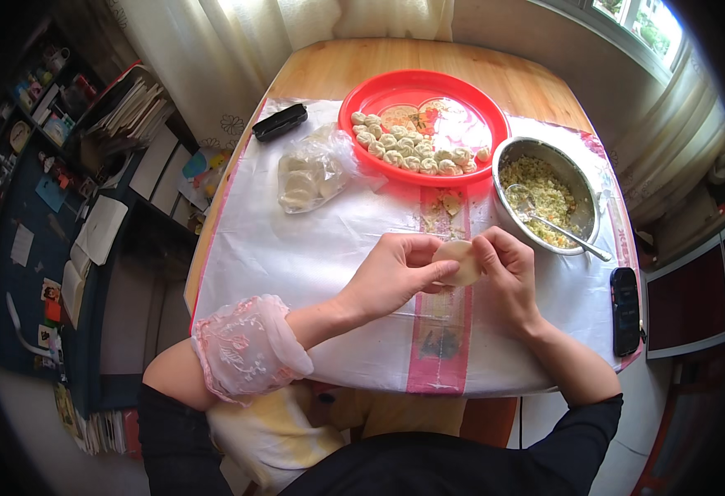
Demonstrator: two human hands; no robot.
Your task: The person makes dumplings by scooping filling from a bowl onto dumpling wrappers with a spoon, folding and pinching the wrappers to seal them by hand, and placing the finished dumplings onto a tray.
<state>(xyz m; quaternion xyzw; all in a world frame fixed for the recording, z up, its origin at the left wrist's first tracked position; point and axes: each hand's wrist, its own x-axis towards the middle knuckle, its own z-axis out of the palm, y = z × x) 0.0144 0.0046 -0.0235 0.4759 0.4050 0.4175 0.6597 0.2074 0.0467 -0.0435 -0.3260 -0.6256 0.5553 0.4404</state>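
Note:
Between my two hands is a thin round dough wrapper (463, 263), held up over the table. My left hand (396, 268) grips its left edge between thumb and fingers. At its right edge, my right hand (506, 270) pinches it with thumb and forefinger. To the right stands a steel bowl (587, 186) with chopped yellow-green filling (542, 189) and a metal spoon (564, 232) resting in it. Beyond my hands, a red round tray (362, 87) holds several pleated dumplings (404, 147) along its near side. A clear plastic bag (313, 167) with more round wrappers lies to the left.
A black elongated case (280, 122) lies at the table's far left. A smartphone (625, 311) rests by the right edge. Filling crumbs (449, 204) are scattered on the white plastic tablecloth (263, 248) before the tray. Left of the table stand dark shelves (21, 204) with books and papers.

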